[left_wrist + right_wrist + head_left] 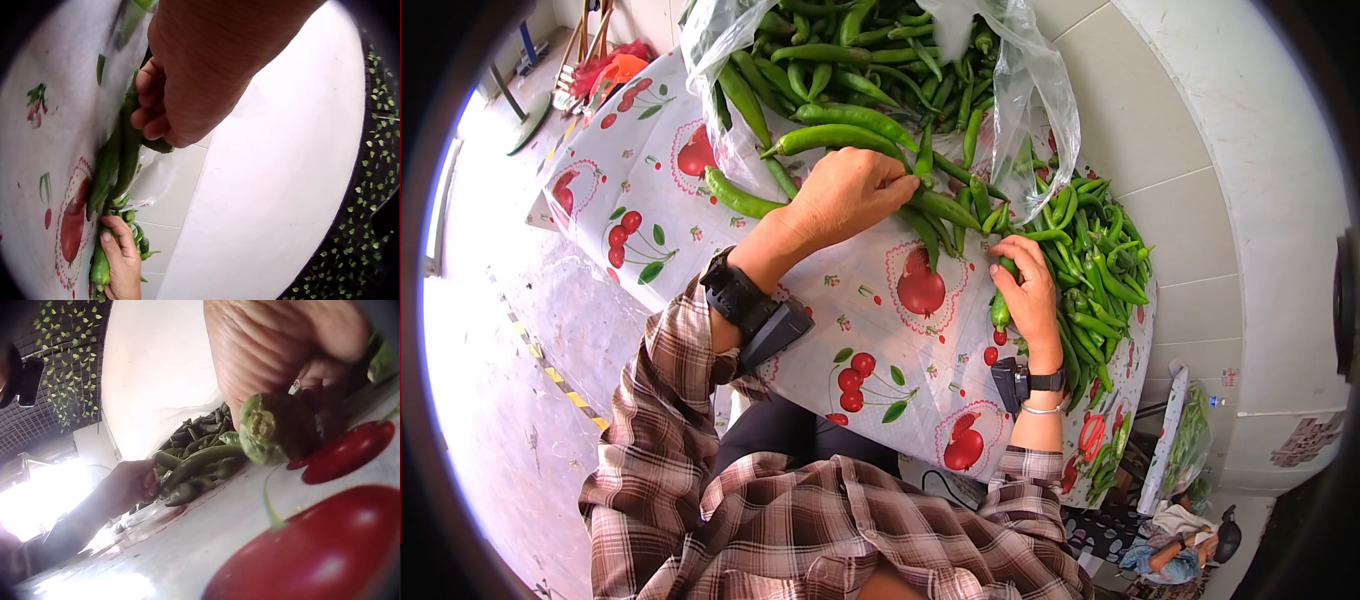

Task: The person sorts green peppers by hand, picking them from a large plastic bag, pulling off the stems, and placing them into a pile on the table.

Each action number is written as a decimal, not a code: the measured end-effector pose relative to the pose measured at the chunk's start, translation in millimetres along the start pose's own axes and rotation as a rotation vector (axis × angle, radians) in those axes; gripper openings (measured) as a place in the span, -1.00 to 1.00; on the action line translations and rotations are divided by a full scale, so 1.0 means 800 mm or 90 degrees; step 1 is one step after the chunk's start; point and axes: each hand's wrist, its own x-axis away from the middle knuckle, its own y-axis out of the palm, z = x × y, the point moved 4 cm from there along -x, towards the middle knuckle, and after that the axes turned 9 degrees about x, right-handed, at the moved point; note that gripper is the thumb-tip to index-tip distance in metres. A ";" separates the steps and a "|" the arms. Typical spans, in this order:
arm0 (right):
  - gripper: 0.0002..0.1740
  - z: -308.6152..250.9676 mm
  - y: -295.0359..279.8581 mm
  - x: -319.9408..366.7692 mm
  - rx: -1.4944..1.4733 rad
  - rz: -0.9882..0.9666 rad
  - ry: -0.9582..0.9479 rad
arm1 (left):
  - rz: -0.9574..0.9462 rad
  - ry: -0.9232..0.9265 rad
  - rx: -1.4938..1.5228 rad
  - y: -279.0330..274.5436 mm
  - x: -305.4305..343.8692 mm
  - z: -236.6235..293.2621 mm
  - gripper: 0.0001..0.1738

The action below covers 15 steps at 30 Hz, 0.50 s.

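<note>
Grip: left hand (850, 200), fingers curled, pinching what I read as a green pepper (945, 208) among those spilling from the clear bag (1037, 115); the overlap hides the exact contact from me. Right hand (1032, 292), thumb and fingers curled round a second pepper (1000, 314), low over the tablecloth (825, 270), just beside the loose pile (1105, 265).

Step, my judgement: picking peppers out singly, one per hand. Next move, as I'd call it: free the left one without dragging its neighbours, and release the right one onto the pile.
</note>
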 end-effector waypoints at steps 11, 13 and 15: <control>-0.77 0.000 0.002 0.000 -0.016 0.011 0.003 | -0.025 0.039 -0.050 0.002 0.002 0.001 -0.64; -0.77 0.002 0.003 0.000 -0.018 0.012 0.001 | -0.024 0.059 -0.057 0.002 0.002 0.002 -0.65; -0.78 0.003 0.003 0.000 -0.021 0.017 -0.003 | -0.020 0.065 -0.057 0.003 0.003 -0.001 -0.66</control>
